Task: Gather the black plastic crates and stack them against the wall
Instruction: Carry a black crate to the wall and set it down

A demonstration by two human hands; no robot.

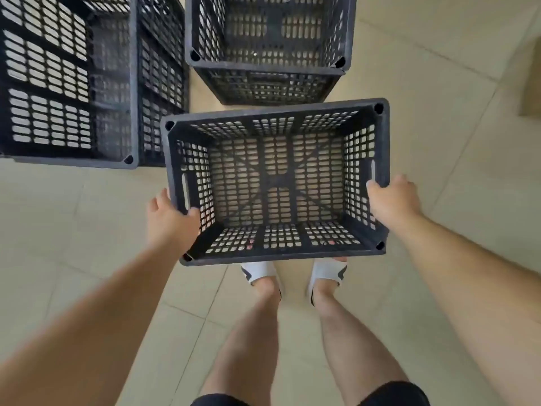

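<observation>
Crate [278,183] in the air, open side up, carried level in front of the person and right above the slippers [260,272]! The left hand [171,221] grips the left end wall just on the near side of its slot handle, thumb hooked over the rim to the inside. The right hand [392,200] grips the right end wall the same way, thumb over the rim by the slot, with the other fingers hidden outside. Both hands are firmly grasping it.

Just ahead waits the middle stack [266,70]. Its top crate is open and empty, and its near rim lies just beyond the carried crate's far rim. Off to the left stands the taller stack [73,83], its rim closer to the camera. Everything sits on a tiled floor [439,148], and the wall itself is out of shot.

Best play from here, I'd judge, is to lift clear of the middle stack's rim and bring the load square over it. Then match the four corners and lower straight down, so it seats evenly rather than jamming on one corner. A tilt would likely catch the near rim. Fingers wrapped outside the walls should slide up and free before the rims meet, because that's the pinch risk.

Any branding? No label, logo or lettering can be read on any of the crates.
</observation>
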